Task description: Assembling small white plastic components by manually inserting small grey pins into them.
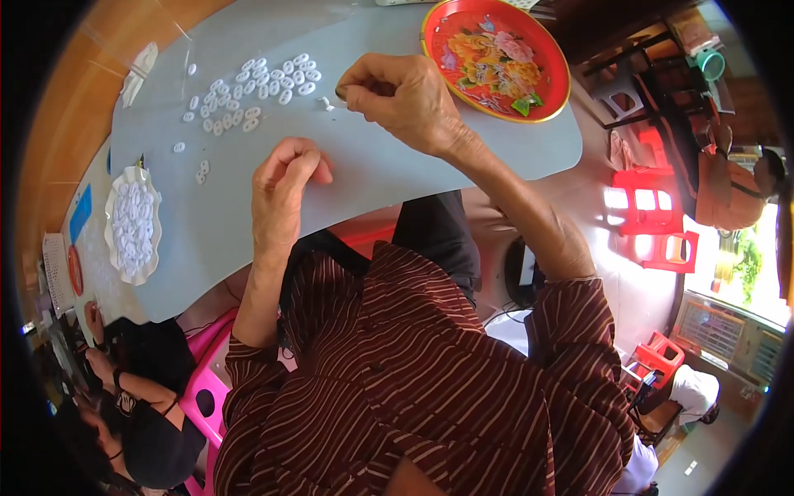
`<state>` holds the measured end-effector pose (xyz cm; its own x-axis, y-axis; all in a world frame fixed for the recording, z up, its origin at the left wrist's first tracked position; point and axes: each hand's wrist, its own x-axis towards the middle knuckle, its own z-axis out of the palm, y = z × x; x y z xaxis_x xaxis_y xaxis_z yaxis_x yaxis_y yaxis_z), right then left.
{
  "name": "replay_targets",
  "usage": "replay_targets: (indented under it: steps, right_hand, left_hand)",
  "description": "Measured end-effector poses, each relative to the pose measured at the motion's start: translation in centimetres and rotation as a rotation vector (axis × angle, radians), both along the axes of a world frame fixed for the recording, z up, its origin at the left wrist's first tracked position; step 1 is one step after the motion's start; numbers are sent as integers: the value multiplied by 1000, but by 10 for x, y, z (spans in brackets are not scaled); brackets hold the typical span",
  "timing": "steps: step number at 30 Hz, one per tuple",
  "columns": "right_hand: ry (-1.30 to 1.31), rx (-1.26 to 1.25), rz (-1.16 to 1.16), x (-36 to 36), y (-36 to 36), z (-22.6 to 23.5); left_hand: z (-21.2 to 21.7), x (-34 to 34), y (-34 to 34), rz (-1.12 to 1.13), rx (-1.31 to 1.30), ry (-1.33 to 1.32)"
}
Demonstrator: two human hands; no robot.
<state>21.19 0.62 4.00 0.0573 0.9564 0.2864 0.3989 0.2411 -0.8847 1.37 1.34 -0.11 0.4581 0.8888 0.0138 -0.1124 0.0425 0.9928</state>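
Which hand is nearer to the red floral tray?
Right. The right hand is just left of the red floral tray, close by its rim; the left hand is farther left and nearer the person's body.

In front of you, the blue-grey tabletop carries scattered white oval two-holed pieces toward its far left; a scalloped white dish sits by the left edge. At your far right lies a round, gold-rimmed red floral tray; a small white bit rests near it.

Daylight from the right glares on the floor; edges bend into black.
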Motion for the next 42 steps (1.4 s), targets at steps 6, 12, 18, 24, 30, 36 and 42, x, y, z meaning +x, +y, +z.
replay_targets:
  steps: [6,12,18,24,30,36,42]
  right_hand:
    - [150,-16,9,-13,1,-11]
    - [273,-60,64,-35,-6,-18]
    - [216,-85,3,-27,-8,-24]
    - [299,-110,0,-24,-4,-32]
    - [209,-124,3,-28,-2,-33]
    - [194,-135,45,-23,-6,-27]
    - [68,-26,30,-9,-2,-21]
  left_hand:
    - [12,25,0,33,-204,-40]
    - [0,19,12,102,-54,-182]
    - [4,28,10,41,-60,-146]
    - [6,20,13,6,-101,-133]
    - [2,17,14,-23,-112,-123]
    - [-4,19,15,-44,-57,-139]
    - [8,19,12,8,-57,31]
